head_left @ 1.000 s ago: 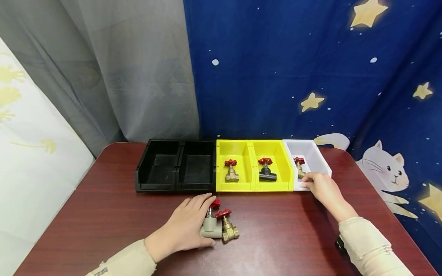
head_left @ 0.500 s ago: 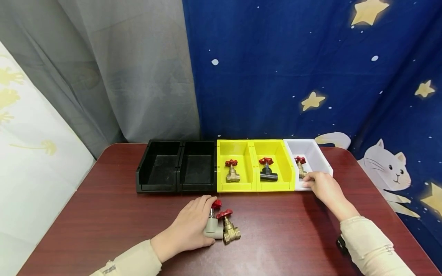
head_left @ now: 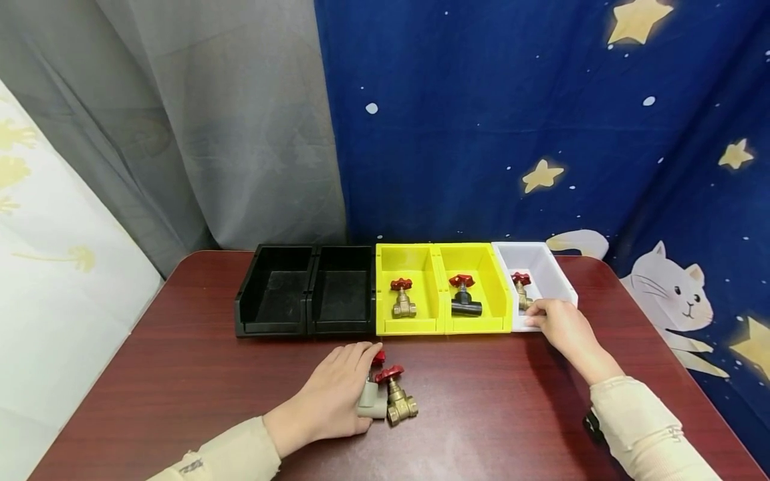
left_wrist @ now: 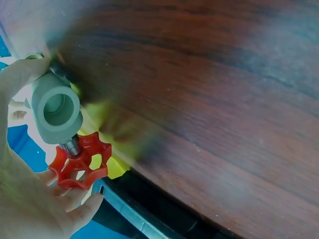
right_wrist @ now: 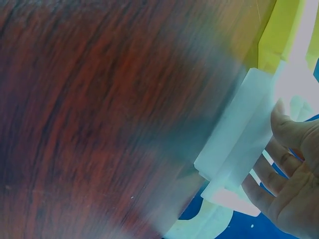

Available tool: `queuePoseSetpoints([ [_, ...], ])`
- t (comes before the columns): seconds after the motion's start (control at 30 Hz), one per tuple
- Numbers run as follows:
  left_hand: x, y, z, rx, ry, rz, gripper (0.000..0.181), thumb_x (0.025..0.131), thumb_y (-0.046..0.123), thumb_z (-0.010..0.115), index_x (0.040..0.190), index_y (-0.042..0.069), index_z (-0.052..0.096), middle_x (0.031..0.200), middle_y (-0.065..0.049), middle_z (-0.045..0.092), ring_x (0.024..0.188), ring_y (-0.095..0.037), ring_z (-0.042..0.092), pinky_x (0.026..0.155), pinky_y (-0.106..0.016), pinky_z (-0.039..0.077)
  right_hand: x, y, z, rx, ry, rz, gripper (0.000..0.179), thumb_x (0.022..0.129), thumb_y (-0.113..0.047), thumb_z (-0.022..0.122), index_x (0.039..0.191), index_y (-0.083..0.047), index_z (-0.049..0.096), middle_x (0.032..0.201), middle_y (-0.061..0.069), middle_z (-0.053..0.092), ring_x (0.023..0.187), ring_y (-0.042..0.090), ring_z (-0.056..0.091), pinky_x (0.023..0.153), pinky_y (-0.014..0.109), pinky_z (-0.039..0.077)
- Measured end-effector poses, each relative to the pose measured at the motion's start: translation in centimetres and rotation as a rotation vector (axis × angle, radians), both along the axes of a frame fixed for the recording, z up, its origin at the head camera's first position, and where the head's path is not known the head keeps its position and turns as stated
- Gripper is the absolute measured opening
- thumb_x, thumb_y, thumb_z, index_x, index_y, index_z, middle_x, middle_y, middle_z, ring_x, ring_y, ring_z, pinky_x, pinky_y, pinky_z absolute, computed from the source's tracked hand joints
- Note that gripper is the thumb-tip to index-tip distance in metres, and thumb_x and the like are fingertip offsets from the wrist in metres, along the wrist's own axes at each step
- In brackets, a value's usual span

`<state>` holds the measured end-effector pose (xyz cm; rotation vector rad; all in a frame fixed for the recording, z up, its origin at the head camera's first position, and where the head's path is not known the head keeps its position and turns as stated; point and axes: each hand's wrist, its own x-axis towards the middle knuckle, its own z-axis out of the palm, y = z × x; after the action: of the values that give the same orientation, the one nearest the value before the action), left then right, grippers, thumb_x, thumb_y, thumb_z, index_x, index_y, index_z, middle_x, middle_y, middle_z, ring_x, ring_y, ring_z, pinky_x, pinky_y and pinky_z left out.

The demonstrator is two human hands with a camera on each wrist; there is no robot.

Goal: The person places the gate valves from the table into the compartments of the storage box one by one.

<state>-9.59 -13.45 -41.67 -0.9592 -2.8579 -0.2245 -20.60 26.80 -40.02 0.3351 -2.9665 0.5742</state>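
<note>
My left hand (head_left: 333, 394) grips a grey gate valve (head_left: 369, 401) with a red handwheel on the table. In the left wrist view, the thumb lies at its pipe body (left_wrist: 60, 109) and the fingers spread behind the handwheel (left_wrist: 82, 162). Close at its right stands a brass gate valve (head_left: 401, 404), also red-wheeled. At the front of the white bin (head_left: 550, 267), my right hand (head_left: 562, 327) has its fingertips at the lip. A brass-coloured valve (head_left: 521, 294) in that bin is partly behind them; I cannot tell whether they pinch it.
Two black bins (head_left: 279, 327) stand left of the yellow bins in one row along the back of the table (head_left: 469, 414). One yellow bin (head_left: 409, 326) holds a brass valve (head_left: 403, 300), the other a black valve (head_left: 465, 300). Curtains (head_left: 421, 133) hang behind.
My left hand has edged slightly to the right and covers more of the grey valve, which has shifted a little with it. My right hand has stayed at the white bin.
</note>
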Motion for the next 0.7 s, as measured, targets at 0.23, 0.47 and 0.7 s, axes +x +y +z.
queuePoseSetpoints([
  [0.23, 0.0, -0.6, 1.0, -0.068, 0.091, -0.029, 0.107, 0.063, 0.057, 0.08, 0.145, 0.0, 0.041, 0.134, -0.012, 0.05, 0.123, -0.026, 0.049, 0.107, -0.043, 0.039, 0.0, 0.0, -0.1, -0.008, 0.017, 0.001, 0.004, 0.084, -0.005, 0.077, 0.083, -0.004, 0.073, 0.087, 0.016, 0.07, 0.072, 0.033, 0.061, 0.072, 0.056, 0.052],
  [0.47, -0.7, -2.0, 3.1, -0.091, 0.192, -0.064, 0.108, 0.064, 0.059, 0.079, 0.145, -0.001, 0.04, 0.132, -0.015, 0.052, 0.12, -0.028, 0.051, 0.103, -0.043, 0.04, 0.1, 0.0, -0.1, -0.017, 0.021, -0.004, 0.004, 0.084, -0.005, 0.077, 0.084, -0.003, 0.073, 0.087, 0.016, 0.07, 0.073, 0.034, 0.062, 0.073, 0.057, 0.052],
  [0.7, -2.1, -3.5, 5.5, -0.109, 0.269, -0.048, 0.109, 0.064, 0.057, 0.08, 0.146, -0.002, 0.04, 0.131, -0.017, 0.053, 0.119, -0.03, 0.052, 0.102, -0.046, 0.04, 0.1, -0.1, -0.2, -0.022, 0.02, 0.0, 0.004, 0.084, -0.005, 0.077, 0.086, -0.003, 0.074, 0.089, 0.017, 0.071, 0.074, 0.034, 0.062, 0.074, 0.057, 0.052],
])
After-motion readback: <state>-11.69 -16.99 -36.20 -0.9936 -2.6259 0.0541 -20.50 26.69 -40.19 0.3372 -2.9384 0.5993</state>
